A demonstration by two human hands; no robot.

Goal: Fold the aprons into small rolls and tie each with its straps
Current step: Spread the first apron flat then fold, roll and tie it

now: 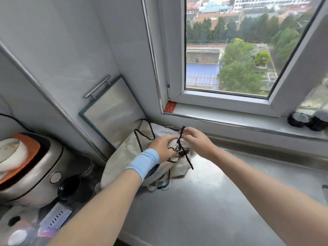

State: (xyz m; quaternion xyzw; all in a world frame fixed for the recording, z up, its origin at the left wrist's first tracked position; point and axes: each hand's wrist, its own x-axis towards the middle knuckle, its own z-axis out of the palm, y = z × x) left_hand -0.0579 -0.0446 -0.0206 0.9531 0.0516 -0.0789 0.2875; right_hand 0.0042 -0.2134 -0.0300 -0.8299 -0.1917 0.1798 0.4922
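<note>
- The rolled apron (181, 166) is a lumpy bundle of pale beige, matte cloth; it lies on the brushed steel counter (213, 201), under both hands.
- One thin black strap (188, 159) crosses over the roll, with one flat end trailing off the roll's near side onto the steel.
- The left hand (163, 148), with a light-blue knitted wristband (143, 163), curls its fingers over the top of the roll and holds it down.
- The right hand (195, 139) pinches the strap's other end and lifts it just above the roll.
- A second, loose apron (124, 157) of the same beige cloth, edged with black cord, spreads flat left of the roll and partly beneath it.
- Further left of the roll stand one rounded metal rice cooker (35, 174) and one black round jar (70, 188); its contents cannot be seen.
- Two dark jars (298, 119) sit well to the right of the roll, on the window sill.
</note>
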